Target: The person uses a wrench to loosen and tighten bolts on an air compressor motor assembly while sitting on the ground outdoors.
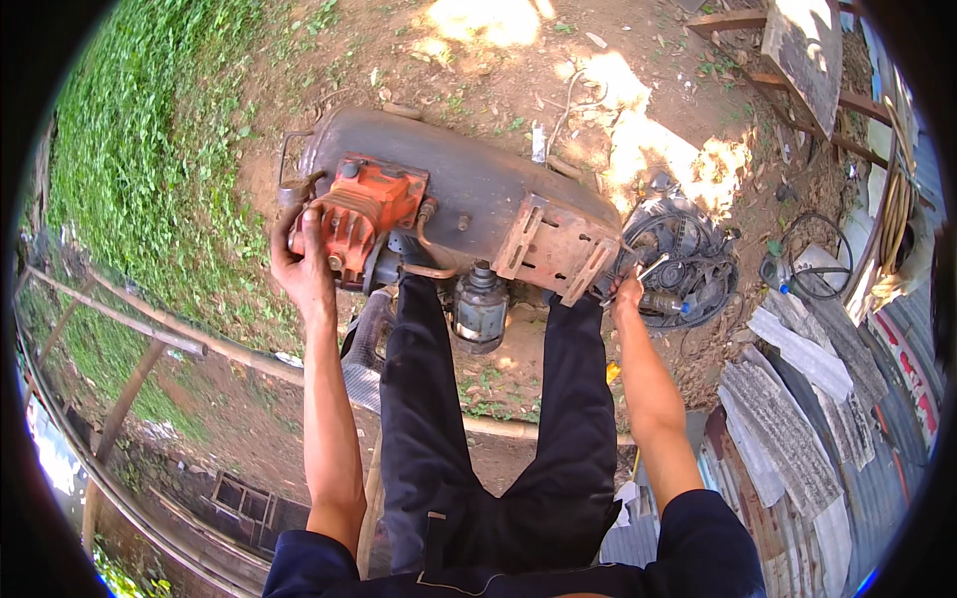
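A dark grey air compressor tank (478, 184) lies on its side across the ground in front of my legs. Bolted on its left part is an orange finned pump (369, 209). My left hand (304, 254) grips the outer left end of this pump, thumb over the fins. A rusty slotted mounting plate (558, 249) sits on the tank's right part. Just past that plate, my right hand (628, 291) is closed around a silver wrench (654, 266), close to the tank's right end; the wrench's other end is hidden. A copper-coloured pipe (429, 261) bends out from the pump.
A glass jar-like container (480, 311) stands between my legs. Black coiled hose and a wheel-like ring (688, 249) lie right of the tank, with a plastic bottle (663, 303). Corrugated sheets (783, 429) pile up at right. A bamboo rail (199, 324) runs at left.
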Action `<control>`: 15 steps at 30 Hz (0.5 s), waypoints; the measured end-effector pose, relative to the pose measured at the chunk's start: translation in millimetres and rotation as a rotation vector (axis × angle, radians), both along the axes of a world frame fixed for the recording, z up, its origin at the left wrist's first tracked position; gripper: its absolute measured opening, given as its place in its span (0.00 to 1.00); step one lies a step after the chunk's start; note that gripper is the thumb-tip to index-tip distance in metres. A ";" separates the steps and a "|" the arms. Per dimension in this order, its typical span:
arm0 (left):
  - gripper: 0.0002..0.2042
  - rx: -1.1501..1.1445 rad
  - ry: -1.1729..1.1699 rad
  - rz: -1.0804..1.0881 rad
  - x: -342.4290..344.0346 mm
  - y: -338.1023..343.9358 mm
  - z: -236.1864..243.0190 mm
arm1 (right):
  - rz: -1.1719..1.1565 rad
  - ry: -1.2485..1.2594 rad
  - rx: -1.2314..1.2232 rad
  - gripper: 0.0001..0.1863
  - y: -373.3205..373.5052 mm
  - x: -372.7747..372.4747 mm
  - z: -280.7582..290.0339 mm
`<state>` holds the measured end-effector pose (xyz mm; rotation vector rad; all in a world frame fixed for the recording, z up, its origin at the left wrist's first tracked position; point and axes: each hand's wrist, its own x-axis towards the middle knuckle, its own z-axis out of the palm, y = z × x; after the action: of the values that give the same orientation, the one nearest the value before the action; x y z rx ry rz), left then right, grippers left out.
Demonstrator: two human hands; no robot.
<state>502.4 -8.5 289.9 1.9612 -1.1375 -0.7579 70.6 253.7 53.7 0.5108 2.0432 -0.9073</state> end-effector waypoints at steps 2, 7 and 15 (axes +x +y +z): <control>0.13 0.029 0.027 0.013 -3.7 -5.6 5.9 | 0.036 0.073 0.063 0.26 7.0 -8.6 -13.1; 0.13 -0.057 0.039 0.019 11.8 -10.1 -7.1 | 0.044 0.099 0.092 0.28 1.4 4.6 3.3; 0.15 0.053 0.079 0.044 49.6 -48.8 3.1 | 0.043 0.220 0.139 0.29 2.5 60.8 51.3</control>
<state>552.0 -57.3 293.0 1.9755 -1.0344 -0.8425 131.4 256.3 105.0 0.4562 2.3193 -0.8302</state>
